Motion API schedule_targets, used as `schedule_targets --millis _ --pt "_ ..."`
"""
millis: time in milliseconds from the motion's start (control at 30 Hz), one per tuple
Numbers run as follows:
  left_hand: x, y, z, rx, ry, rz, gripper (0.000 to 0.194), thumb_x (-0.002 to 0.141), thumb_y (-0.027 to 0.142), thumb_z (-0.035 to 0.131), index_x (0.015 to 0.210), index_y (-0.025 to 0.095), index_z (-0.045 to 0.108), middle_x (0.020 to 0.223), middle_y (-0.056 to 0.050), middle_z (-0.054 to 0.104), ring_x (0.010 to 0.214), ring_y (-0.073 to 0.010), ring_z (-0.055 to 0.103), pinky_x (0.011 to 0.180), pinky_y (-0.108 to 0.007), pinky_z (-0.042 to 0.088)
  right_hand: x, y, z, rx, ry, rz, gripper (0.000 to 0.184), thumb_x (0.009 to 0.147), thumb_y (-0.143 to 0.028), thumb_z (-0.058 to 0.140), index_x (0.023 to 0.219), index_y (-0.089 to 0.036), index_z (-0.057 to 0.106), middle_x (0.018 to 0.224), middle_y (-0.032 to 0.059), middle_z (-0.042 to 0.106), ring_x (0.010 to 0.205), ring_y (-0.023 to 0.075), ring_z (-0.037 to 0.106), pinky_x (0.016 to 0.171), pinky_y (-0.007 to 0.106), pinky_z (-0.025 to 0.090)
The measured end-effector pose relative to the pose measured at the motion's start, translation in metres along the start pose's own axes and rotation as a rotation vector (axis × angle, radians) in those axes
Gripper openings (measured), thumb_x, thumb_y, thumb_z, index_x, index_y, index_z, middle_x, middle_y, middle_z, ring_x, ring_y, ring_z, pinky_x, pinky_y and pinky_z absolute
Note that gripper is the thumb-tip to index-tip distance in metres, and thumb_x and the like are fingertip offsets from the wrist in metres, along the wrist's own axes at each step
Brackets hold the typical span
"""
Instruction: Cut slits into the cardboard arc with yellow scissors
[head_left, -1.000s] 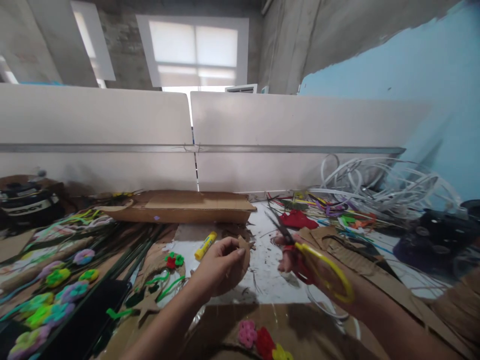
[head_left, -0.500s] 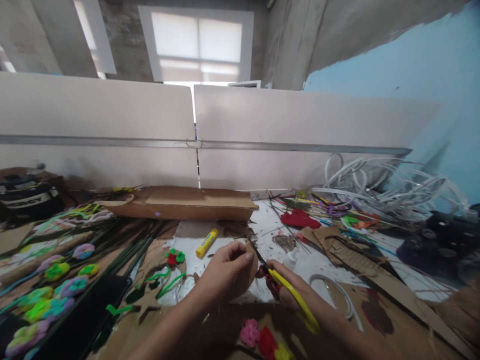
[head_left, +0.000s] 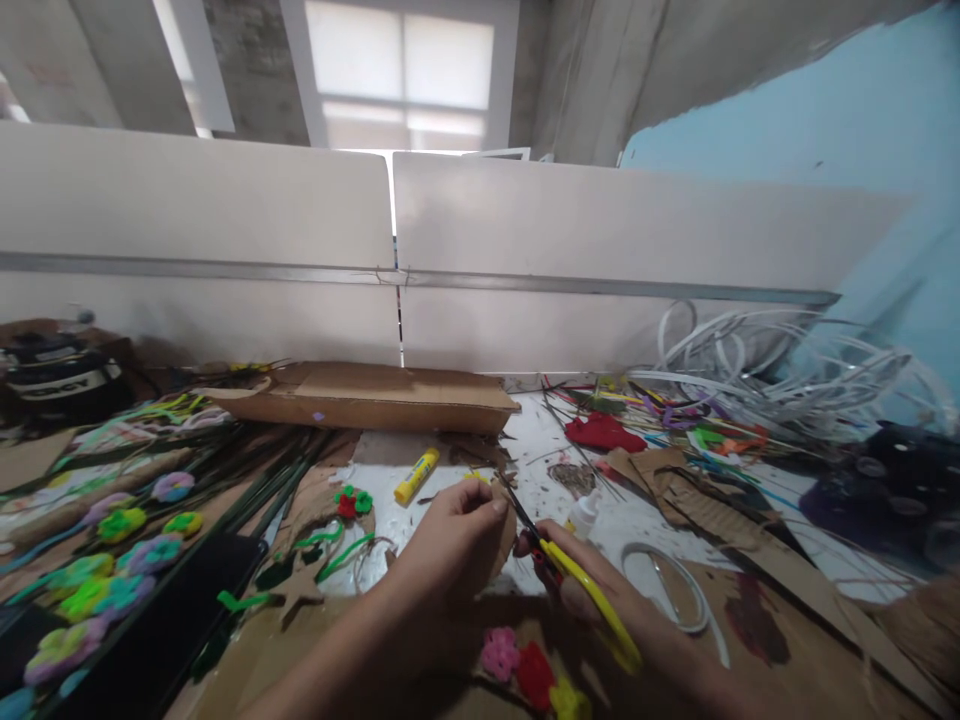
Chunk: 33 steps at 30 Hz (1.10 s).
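Note:
My left hand point(head_left: 469, 515) is closed on a piece of brown cardboard point(head_left: 501, 545), thumb and fingers pinching its upper edge. My right hand point(head_left: 574, 580) grips a pair of scissors point(head_left: 600, 605) with yellow handles. Their dark blades point up and left and lie against the right edge of the cardboard; whether they are parted I cannot tell. Behind my left hand lies a yellow glue stick point(head_left: 417, 476). A small white glue bottle point(head_left: 584, 513) stands just past my right hand. Below the hands are pink, red and yellow fuzzy flowers point(head_left: 535, 675).
A long cardboard box point(head_left: 390, 395) lies along the white partition. Fuzzy flowers and dark stems cover the left side, with a cardboard star point(head_left: 297, 592) nearby. At right are cardboard strips point(head_left: 720, 515), a white coil point(head_left: 701, 600), a red cloth-like piece point(head_left: 604, 432) and tangled white strips point(head_left: 750, 350).
The view has shifted slightly, so the background sits a little higher. Both hands keep nearly the same pose, the scissors still at the cardboard's edge.

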<state>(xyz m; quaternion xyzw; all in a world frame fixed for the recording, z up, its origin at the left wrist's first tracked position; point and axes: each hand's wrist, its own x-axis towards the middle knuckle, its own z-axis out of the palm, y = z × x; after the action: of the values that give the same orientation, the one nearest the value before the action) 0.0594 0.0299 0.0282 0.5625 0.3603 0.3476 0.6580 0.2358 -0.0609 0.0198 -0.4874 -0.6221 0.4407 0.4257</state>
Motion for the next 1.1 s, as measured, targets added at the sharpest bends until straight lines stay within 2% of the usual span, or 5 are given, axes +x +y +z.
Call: schedule_targets --millis 167,333,533,767,1100 --pt "-0.002 0.001 0.002 -0.035 -0.056 -0.061 0.023 0.073 0.04 0.069 0.074 0.02 0.059 0.065 -0.002 0.065 0.054 -0.0134 0.049 0.054 -0.027 0.034 0.0 -0.004 0.002 0.046 -0.047 -0.009 0.069 0.078 -0.087 0.057 0.11 -0.028 0.072 0.096 0.0074 0.069 0.092 0.034 0.064 0.079 0.044 0.056" --pt "-0.003 -0.001 0.004 -0.057 -0.042 -0.05 0.018 0.072 0.034 0.07 0.071 0.02 0.058 0.06 0.003 0.058 0.051 -0.0112 0.045 0.051 -0.025 0.031 0.0 -0.002 0.003 0.047 -0.04 -0.007 0.072 0.078 -0.089 0.053 0.106 -0.025 0.071 0.094 0.0077 0.067 0.092 0.0336 0.062 0.08 0.043 0.054" --pt "-0.005 -0.007 0.006 -0.134 -0.054 -0.091 0.019 0.076 0.033 0.073 0.075 0.02 0.058 0.063 0.004 0.058 0.054 -0.0117 0.049 0.054 -0.025 0.036 -0.001 0.008 0.005 0.028 -0.006 0.026 0.068 0.082 -0.089 0.051 0.09 -0.023 0.066 0.081 0.0047 0.061 0.078 0.0272 0.058 0.067 0.035 0.05" --pt "-0.006 -0.001 0.007 -0.075 -0.064 -0.058 0.019 0.077 0.033 0.071 0.072 0.02 0.058 0.063 0.003 0.056 0.054 -0.0113 0.044 0.053 -0.025 0.032 -0.004 0.007 -0.002 0.008 -0.052 0.007 0.067 0.083 -0.086 0.055 0.102 -0.023 0.065 0.093 0.0043 0.063 0.09 0.0272 0.057 0.08 0.035 0.05" --pt "-0.008 -0.004 0.009 -0.099 -0.049 -0.106 0.019 0.078 0.034 0.072 0.074 0.02 0.059 0.065 0.003 0.056 0.055 -0.0116 0.045 0.054 -0.024 0.034 -0.008 0.005 -0.001 -0.084 -0.005 0.024 0.071 0.08 -0.091 0.053 0.101 -0.025 0.067 0.09 0.0053 0.063 0.083 0.0266 0.057 0.07 0.034 0.05"
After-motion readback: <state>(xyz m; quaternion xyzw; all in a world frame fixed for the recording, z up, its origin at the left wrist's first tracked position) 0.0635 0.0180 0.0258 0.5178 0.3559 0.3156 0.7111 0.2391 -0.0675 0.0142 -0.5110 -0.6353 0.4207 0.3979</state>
